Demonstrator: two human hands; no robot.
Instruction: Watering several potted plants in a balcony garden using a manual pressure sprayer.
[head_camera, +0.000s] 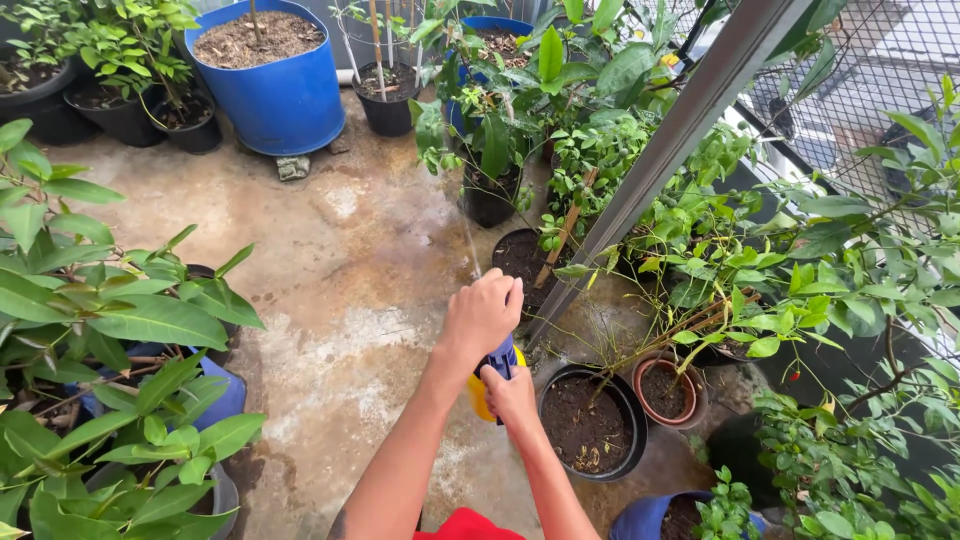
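My left hand (483, 312) is closed around the top of a spray bottle (498, 360) with a blue head and a yellow body. My right hand (510, 393) grips the bottle from below, covering most of the yellow part. A thin jet of water (465, 228) leaves the nozzle and runs up toward the leafy plant in a black pot (490, 195). Both arms reach forward over the wet concrete floor (340, 250). Right of my hands stands a black pot of bare soil (588, 420).
A large blue barrel planter (270, 75) stands at the back left beside black pots (120, 115). Broad-leaved plants (110, 330) crowd the left edge. A slanted metal post (680, 130), wire mesh and dense potted shrubs (820, 300) fill the right. A small terracotta pot (668, 390) sits nearby.
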